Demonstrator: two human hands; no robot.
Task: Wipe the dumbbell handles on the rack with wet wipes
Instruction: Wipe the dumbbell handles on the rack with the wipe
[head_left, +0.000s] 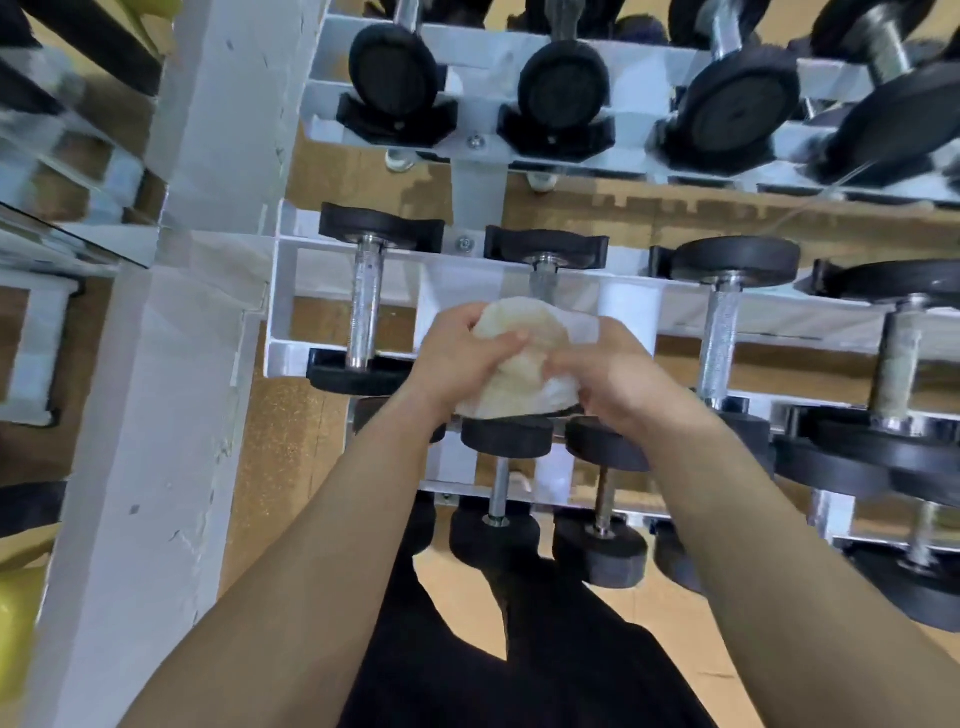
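A white rack (283, 291) holds rows of black-headed dumbbells with metal handles. My left hand (457, 364) and my right hand (613, 374) both grip a bunched, off-white wet wipe (519, 364) over the second dumbbell of the middle row. That dumbbell's handle (543, 283) shows only at its far end; the rest is hidden under the wipe and my hands. To the left, a bare knurled handle (366, 306) lies in the rack. Another bare handle (719, 338) lies to the right.
A white pillar (171, 364) stands left of the rack, with a mirror (62, 156) beyond it. A lower row of dumbbells (496, 530) sits close to my legs. The upper row (561, 88) is at the top. The floor is tan.
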